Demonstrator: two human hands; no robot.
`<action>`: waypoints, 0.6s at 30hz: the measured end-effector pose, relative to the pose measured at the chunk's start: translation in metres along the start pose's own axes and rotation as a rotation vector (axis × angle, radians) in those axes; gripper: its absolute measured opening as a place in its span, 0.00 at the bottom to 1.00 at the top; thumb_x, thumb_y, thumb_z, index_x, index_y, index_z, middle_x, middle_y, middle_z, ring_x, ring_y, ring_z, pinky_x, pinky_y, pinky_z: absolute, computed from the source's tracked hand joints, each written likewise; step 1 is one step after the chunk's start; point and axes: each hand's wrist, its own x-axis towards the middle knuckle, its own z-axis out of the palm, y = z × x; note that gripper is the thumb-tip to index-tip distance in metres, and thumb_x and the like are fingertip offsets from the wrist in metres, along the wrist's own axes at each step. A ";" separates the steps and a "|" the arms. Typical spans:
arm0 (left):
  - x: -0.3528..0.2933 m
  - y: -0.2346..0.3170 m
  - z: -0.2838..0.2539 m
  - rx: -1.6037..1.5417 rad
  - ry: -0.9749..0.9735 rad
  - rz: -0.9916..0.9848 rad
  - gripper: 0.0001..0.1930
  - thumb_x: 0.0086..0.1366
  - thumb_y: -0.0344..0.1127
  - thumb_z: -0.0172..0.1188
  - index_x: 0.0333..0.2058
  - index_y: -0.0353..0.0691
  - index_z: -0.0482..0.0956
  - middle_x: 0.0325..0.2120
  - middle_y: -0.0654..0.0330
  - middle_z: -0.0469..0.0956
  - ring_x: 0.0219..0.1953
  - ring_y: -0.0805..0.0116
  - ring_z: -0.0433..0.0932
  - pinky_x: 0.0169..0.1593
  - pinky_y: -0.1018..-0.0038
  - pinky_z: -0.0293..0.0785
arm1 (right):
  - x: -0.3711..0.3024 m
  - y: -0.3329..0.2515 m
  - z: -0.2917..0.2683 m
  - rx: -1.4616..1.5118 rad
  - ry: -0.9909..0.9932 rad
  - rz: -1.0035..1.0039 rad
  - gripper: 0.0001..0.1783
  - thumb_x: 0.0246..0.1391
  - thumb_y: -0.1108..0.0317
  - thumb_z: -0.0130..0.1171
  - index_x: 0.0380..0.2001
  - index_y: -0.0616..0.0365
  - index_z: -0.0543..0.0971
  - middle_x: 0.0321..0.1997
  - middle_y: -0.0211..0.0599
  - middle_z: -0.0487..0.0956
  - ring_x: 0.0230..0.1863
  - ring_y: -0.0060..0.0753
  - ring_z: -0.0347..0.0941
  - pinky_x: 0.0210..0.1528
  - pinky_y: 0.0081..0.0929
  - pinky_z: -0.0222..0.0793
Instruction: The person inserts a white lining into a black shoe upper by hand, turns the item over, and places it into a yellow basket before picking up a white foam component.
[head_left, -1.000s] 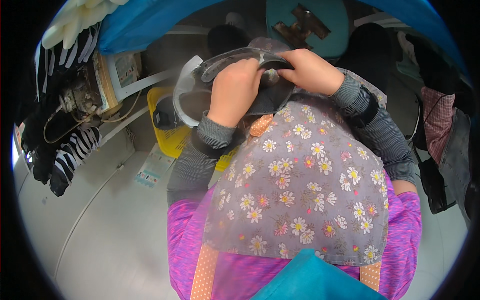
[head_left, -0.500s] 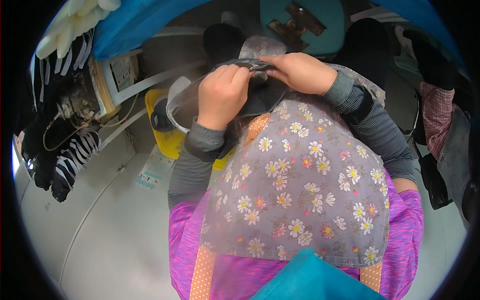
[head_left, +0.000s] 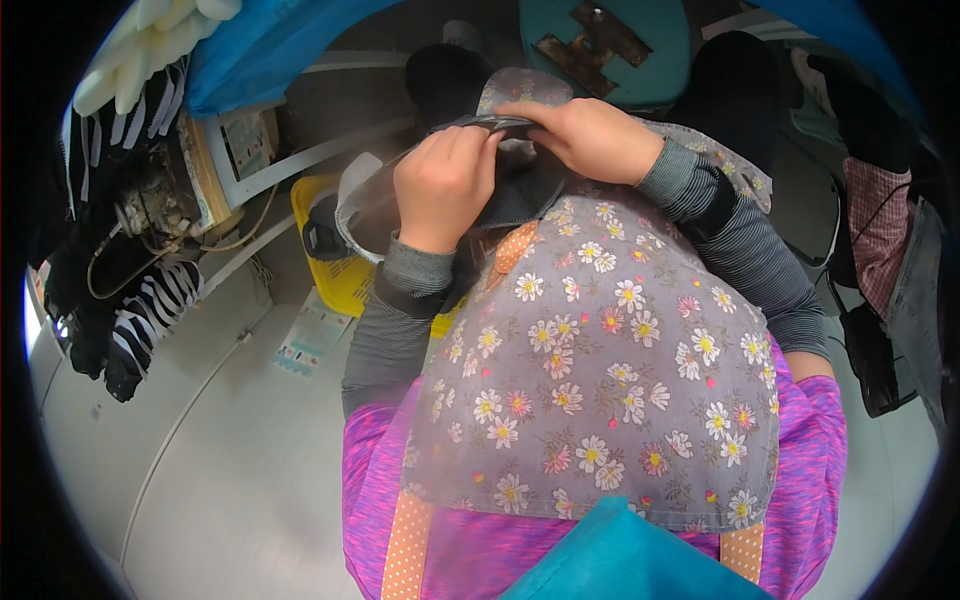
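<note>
Closely paired, both hands [head_left: 441, 186] [head_left: 596, 140], partly curled, pinching dark fabric [head_left: 522, 190]

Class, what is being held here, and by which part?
A dark piece, its exact kind unclear; the left hand and right hand pinch its far edge, close together.

Wide view from a head-worn fisheye camera, facing steeply down across a floral apron [head_left: 590, 370] to nearby hands [head_left: 443, 185].
</note>
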 end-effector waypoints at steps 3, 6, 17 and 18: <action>0.000 -0.001 0.001 0.001 0.004 -0.009 0.07 0.55 0.32 0.66 0.26 0.41 0.75 0.21 0.59 0.76 0.25 0.59 0.77 0.28 0.67 0.73 | -0.001 0.000 0.004 -0.047 0.099 -0.036 0.17 0.61 0.58 0.55 0.50 0.50 0.78 0.29 0.48 0.81 0.30 0.53 0.78 0.35 0.44 0.74; 0.000 -0.003 0.001 0.000 0.029 0.009 0.07 0.55 0.32 0.67 0.26 0.42 0.76 0.21 0.59 0.76 0.24 0.60 0.77 0.27 0.67 0.73 | 0.001 -0.006 -0.003 -0.104 0.077 -0.016 0.17 0.61 0.56 0.55 0.47 0.52 0.80 0.29 0.48 0.81 0.31 0.52 0.79 0.35 0.44 0.74; 0.001 -0.003 0.000 0.029 -0.032 -0.002 0.08 0.54 0.31 0.70 0.26 0.39 0.78 0.22 0.59 0.79 0.24 0.61 0.79 0.28 0.71 0.73 | 0.015 -0.005 -0.015 -0.225 -0.040 -0.140 0.15 0.51 0.70 0.61 0.43 0.59 0.81 0.35 0.51 0.81 0.40 0.49 0.78 0.44 0.41 0.73; 0.004 -0.003 -0.001 0.024 -0.033 -0.017 0.09 0.54 0.32 0.70 0.25 0.39 0.77 0.23 0.59 0.79 0.24 0.61 0.79 0.28 0.71 0.73 | 0.019 -0.006 -0.018 -0.224 -0.164 -0.080 0.14 0.49 0.71 0.62 0.41 0.60 0.81 0.37 0.52 0.80 0.43 0.49 0.78 0.46 0.40 0.73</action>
